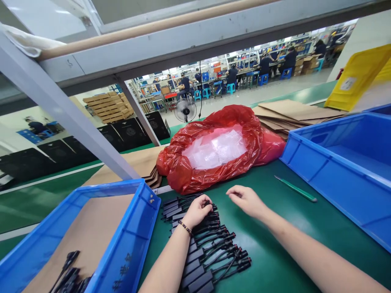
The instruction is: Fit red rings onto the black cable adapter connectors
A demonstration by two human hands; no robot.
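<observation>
A row of several black cable adapters (pixel 214 254) lies on the green table mat (pixel 275 252) in front of me. My left hand (pixel 198 211), with a bead bracelet at the wrist, rests curled on the far end of that row, fingers closed on one adapter. My right hand (pixel 246 199) hovers just to the right of it, palm down, fingers bent and loosely together, with nothing visible in it. Behind both hands sits a red plastic bag (pixel 262 142) holding small clear plastic pouches (pixel 215 148).
A blue crate (pixel 134 240) at the left holds a cardboard liner and a few black adapters (pixel 69 272). A larger blue crate (pixel 345 162) stands at the right, a green-handled knife (pixel 295 188) beside it. Cardboard sheets (pixel 293 112) and a yellow bin (pixel 357 77) lie behind. People work far off.
</observation>
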